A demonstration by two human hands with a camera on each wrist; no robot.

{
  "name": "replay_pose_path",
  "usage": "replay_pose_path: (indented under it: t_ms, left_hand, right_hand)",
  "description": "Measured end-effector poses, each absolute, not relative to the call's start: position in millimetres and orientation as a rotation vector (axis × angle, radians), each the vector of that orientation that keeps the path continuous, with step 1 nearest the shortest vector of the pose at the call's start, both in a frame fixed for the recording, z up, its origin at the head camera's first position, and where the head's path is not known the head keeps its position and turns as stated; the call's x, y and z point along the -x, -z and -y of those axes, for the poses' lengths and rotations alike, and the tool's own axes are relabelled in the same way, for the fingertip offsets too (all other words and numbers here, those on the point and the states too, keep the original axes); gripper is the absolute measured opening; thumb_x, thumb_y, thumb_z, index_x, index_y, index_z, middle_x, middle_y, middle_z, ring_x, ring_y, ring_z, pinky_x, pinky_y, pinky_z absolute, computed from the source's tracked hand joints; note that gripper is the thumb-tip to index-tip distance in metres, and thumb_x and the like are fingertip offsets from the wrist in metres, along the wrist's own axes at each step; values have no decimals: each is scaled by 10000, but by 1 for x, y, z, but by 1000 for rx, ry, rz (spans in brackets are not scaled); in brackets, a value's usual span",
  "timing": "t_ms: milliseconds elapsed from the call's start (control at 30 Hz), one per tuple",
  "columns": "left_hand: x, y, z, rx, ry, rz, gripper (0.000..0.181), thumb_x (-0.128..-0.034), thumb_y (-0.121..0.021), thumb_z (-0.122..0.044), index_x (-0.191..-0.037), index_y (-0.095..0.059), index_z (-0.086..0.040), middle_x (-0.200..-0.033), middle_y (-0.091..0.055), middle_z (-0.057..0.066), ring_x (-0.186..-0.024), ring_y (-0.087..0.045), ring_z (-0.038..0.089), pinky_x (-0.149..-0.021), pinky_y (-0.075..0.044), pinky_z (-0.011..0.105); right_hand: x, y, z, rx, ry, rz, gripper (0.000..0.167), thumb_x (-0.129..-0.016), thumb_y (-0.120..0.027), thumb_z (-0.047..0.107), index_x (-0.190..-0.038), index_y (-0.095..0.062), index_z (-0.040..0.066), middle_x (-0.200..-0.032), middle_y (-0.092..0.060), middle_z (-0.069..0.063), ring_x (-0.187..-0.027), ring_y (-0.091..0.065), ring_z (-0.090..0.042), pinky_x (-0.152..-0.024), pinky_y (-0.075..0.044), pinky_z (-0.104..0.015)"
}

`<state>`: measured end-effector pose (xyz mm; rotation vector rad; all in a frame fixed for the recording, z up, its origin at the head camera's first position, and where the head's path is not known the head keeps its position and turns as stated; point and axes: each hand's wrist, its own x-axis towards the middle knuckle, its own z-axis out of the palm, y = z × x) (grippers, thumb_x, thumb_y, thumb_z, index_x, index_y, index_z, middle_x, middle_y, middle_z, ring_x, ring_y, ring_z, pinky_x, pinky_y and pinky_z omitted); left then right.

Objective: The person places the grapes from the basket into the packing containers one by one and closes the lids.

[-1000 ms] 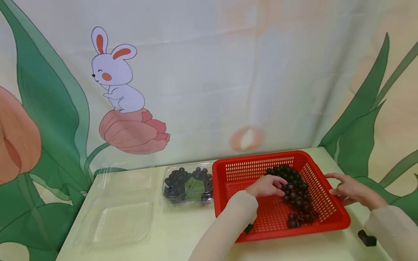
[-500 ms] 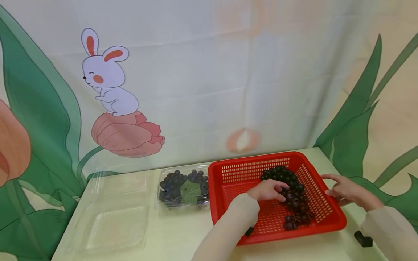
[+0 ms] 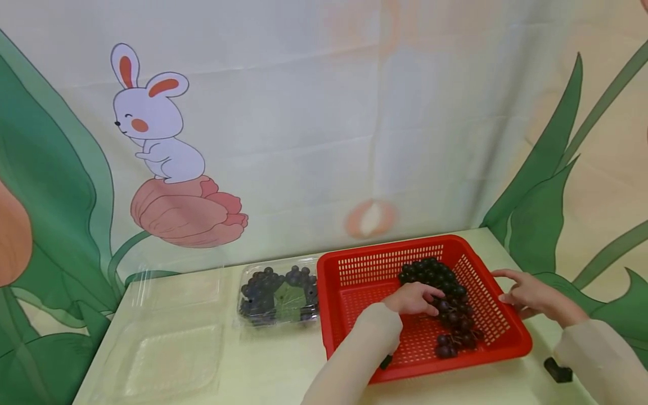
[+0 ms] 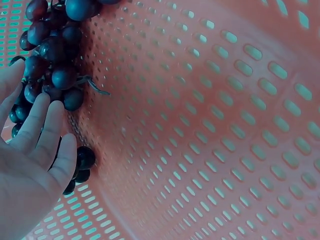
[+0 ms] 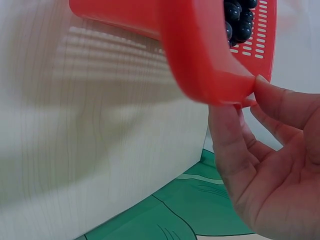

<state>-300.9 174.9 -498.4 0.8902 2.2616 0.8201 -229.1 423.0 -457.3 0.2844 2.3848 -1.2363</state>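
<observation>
While right grip (image 3: 534, 295) pinches basket (image 3: 440, 367) | left grip (image 3: 413, 298) relaxed (perhaps touching grapes (image 3: 455, 315)) | clamshell (image 3: 291, 322) alongside

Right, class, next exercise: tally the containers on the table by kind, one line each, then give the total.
Red perforated plastic basket: 1
Clear plastic clamshells: 2
Total: 3
</observation>
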Motion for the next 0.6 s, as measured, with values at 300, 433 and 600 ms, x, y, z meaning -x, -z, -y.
replay_pose_path:
  t_ms: [300,433,600]
  left_hand:
    - [297,497,-183,-925,-732,-2308,406,-803,-637,-235,-1199,-555,-276,-1093,-611,-16,-1008,-548,90,-816,-438,212]
    - [296,495,-187,-949,-679,-2362,396,-800,-641,-240,-1187,-565,-278,-1073,-619,-30,-983,-558,79,-805,-440,200]
    - [297,497,-191,-962,-627,-2416,377,-793,-649,-235,-1162,-584,-271,-1024,-629,-38,-915,-570,68,-760,-444,184]
  right_hand:
    - [227,457,-425,-276,1257,-2384,614,-866,-511,69,-1371,-170,-8,-777,-573,-92,-624,-608,-190,-590,-523,-361]
    - [228,456,-424,-276,1266,-2380,616,-866,-509,67,-1371,-166,-10,-766,-586,-85,-629,-613,-193,-599,-524,-366]
    - [227,456,-424,-259,1274,-2386,630,-856,-514,64,-1373,-162,-10,-758,-593,-68,-624,-602,-192,-618,-526,-363]
